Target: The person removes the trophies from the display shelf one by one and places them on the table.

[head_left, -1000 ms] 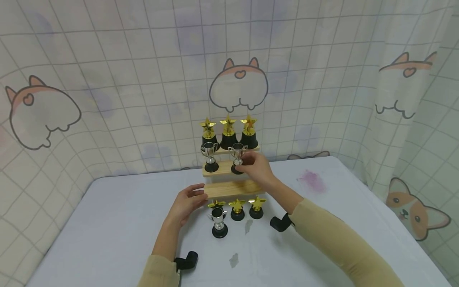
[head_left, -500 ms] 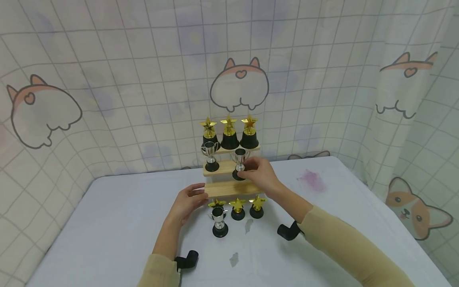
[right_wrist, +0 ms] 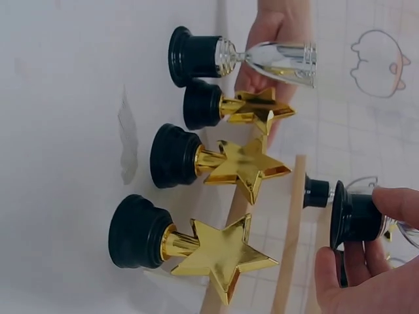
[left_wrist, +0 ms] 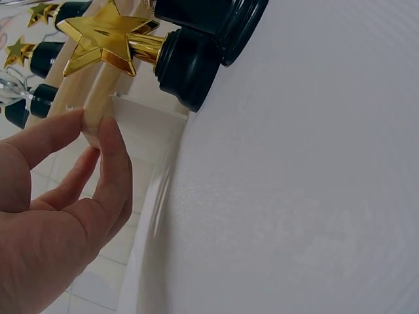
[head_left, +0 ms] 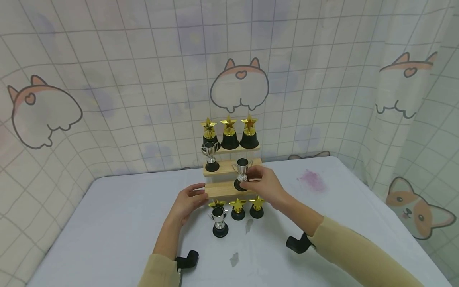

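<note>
My right hand [head_left: 267, 185] pinches a small silver trophy cup [head_left: 242, 169] by its black base, upright in front of the lower wooden step. In the right wrist view fingers and thumb hold that black base [right_wrist: 360, 219]. My left hand [head_left: 188, 203] grips the left end of the lowest wooden step [head_left: 220, 189], thumb on one side and fingers on the other, as the left wrist view shows. Another silver cup [head_left: 210, 153] stands at the left of the middle step [head_left: 226, 167]. A third silver cup [head_left: 218, 221] stands on the table in front.
Three gold star trophies [head_left: 229, 133] on black bases line the top step. Three smaller star trophies [head_left: 237, 208] stand on the white table [head_left: 125, 223] before the rack. A patterned curtain [head_left: 150, 79] hangs behind.
My right hand has lifted the silver cup off the right part of the middle step and brought it down and toward me. My left hand stays on the lowest step.
</note>
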Available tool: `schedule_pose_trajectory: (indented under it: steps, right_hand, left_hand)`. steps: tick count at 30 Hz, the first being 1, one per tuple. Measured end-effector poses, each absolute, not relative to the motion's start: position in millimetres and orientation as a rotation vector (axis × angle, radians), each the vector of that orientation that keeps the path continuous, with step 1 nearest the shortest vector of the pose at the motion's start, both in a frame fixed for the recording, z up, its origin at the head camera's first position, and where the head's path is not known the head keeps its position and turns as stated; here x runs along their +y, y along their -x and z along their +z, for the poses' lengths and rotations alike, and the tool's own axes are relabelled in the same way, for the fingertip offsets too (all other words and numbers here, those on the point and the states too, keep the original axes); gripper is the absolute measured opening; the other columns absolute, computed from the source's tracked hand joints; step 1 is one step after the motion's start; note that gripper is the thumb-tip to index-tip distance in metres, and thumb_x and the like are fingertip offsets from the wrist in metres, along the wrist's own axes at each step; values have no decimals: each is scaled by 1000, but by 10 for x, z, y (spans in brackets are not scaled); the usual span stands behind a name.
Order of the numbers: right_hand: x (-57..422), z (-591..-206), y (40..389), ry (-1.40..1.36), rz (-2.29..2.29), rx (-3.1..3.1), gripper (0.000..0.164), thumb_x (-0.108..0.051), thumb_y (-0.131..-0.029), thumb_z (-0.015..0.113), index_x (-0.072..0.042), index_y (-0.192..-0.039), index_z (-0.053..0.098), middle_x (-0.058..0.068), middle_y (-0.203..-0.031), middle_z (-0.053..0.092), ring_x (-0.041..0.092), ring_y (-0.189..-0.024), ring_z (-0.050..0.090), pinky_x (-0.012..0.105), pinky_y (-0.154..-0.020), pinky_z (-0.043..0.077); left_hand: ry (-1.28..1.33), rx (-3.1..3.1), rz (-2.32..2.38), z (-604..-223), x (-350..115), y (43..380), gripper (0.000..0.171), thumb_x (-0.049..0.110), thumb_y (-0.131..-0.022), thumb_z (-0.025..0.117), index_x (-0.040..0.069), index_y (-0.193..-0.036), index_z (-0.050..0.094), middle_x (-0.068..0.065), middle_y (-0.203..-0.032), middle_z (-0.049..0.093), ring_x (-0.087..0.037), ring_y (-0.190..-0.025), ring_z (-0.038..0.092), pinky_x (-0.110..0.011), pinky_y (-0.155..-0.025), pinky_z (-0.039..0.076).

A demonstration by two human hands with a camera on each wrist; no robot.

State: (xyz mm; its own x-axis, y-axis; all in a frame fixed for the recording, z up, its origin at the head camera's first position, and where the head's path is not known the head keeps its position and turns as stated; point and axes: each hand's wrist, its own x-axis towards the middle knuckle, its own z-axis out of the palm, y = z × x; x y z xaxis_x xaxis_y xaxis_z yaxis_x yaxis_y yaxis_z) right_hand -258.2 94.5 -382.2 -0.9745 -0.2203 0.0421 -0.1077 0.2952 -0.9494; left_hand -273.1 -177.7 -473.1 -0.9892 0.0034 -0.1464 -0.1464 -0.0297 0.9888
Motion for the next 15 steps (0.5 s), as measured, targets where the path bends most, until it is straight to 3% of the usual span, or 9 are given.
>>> schedule_pose_trajectory:
  steps: [15]
  right_hand:
    - [1054, -3935, 2321, 379, -1796, 2384, 31, -11, -90, 79, -1, -116, 64, 11, -115, 66, 29, -111, 64, 37, -93, 58]
  left_hand:
    - [148, 2107, 2178, -4720, -1782, 2727, 48, -1, -94, 71, 0, -140, 56, -22, -125, 58, -26, -104, 67, -35, -93, 58]
